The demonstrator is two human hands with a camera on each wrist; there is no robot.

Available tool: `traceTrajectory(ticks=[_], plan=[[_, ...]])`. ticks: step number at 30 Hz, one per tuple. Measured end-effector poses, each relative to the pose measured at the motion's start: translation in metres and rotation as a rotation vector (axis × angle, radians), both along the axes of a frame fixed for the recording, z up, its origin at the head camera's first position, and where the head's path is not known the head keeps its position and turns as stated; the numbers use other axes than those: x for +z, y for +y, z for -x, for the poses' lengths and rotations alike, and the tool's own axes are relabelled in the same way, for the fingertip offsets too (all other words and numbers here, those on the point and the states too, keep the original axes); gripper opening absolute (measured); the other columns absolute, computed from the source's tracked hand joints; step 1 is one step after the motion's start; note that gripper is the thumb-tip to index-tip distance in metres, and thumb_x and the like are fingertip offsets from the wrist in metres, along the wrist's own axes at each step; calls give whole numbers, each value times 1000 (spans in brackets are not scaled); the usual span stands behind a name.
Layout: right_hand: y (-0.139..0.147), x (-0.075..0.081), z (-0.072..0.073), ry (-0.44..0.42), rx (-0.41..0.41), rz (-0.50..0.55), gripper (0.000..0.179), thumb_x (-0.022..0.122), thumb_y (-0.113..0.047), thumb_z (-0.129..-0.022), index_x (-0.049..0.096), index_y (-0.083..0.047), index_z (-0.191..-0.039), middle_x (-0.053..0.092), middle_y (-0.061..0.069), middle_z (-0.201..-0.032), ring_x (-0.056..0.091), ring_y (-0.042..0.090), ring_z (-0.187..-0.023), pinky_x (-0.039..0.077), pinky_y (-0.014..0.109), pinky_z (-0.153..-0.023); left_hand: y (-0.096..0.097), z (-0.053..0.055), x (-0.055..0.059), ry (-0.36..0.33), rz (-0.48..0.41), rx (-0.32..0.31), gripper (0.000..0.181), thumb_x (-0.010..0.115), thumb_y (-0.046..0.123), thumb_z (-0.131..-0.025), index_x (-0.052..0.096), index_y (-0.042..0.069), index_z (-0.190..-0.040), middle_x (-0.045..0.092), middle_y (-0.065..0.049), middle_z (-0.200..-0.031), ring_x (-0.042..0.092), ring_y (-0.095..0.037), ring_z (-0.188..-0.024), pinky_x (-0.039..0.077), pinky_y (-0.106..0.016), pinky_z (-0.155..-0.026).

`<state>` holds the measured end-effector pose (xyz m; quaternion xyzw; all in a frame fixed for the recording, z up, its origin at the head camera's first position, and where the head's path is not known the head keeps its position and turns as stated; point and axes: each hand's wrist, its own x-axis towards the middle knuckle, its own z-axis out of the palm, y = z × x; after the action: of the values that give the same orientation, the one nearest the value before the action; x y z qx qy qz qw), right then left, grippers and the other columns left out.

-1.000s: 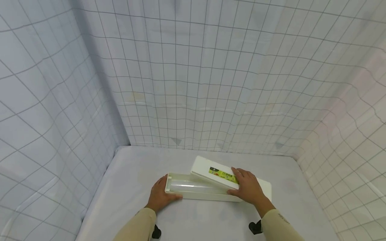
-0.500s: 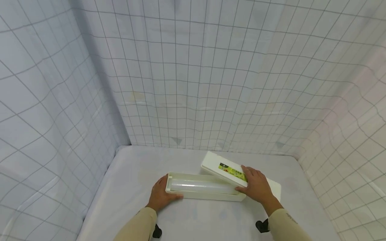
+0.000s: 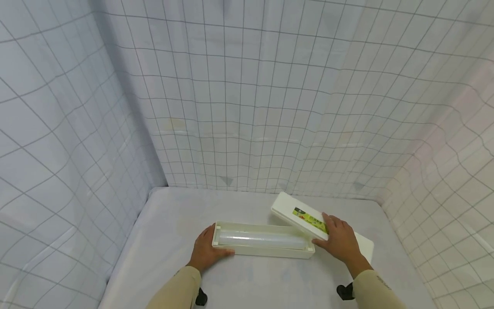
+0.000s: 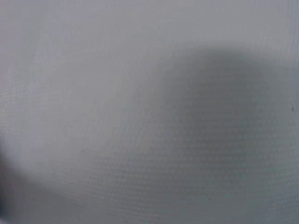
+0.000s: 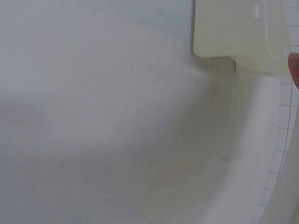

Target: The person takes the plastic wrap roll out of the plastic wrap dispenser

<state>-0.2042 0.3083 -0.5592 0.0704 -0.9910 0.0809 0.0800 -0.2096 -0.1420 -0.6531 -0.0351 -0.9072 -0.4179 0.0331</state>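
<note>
A long white plastic box [image 3: 270,252] lies open on the table in the head view, with a shiny translucent roll [image 3: 262,240] that looks like cling film along its inside. My left hand [image 3: 204,250] grips the box's left end, thumb along the near side. In my right hand [image 3: 341,242] is the box's white lid [image 3: 287,206], which bears a yellow-green label [image 3: 310,219]. The lid is held slantwise past the box's right end, thumb on its near edge. A fingertip [image 5: 294,70] shows at the right wrist view's edge. The left wrist view has only blurred pale surface.
A white cloth-covered table [image 3: 185,206] lies under the box. White sheets with a dark grid [image 3: 247,128] stand behind and on both sides. Black pieces, one [image 3: 345,292] by the right sleeve and one [image 3: 201,297] by the left, sit at the wrists.
My right hand has drawn the lid to the right, uncovering the roll and the box's right end. The left hand and the box have stayed in place.
</note>
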Motion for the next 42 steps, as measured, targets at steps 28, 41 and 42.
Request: traceTrajectory(ticks=[28,41,42], plan=[[81,-24,-26,-3,-198,3,107,81,-61,-78,39,6,-150,50,39,-137,52,59,-118,44,72,-95,0,1,-1,-34,-5,8,120,93,64,-57,44,13,-153,57,-10,-148,46,-37,-141,35,-62,-119],[121,-40,-53,-87,-291,0,113,73,-70,-80,36,12,-148,50,43,-132,52,63,-114,44,73,-92,2,0,1,0,-4,16,118,95,59,-57,46,9,-151,58,-13,-146,48,-40,-138,37,-63,-116],[124,-41,-56,-99,-302,5,113,72,-71,-81,35,12,-149,49,44,-132,52,64,-114,44,74,-92,3,-1,1,-3,-4,13,118,95,59,-57,46,9,-152,58,-13,-146,48,-41,-139,37,-63,-117]])
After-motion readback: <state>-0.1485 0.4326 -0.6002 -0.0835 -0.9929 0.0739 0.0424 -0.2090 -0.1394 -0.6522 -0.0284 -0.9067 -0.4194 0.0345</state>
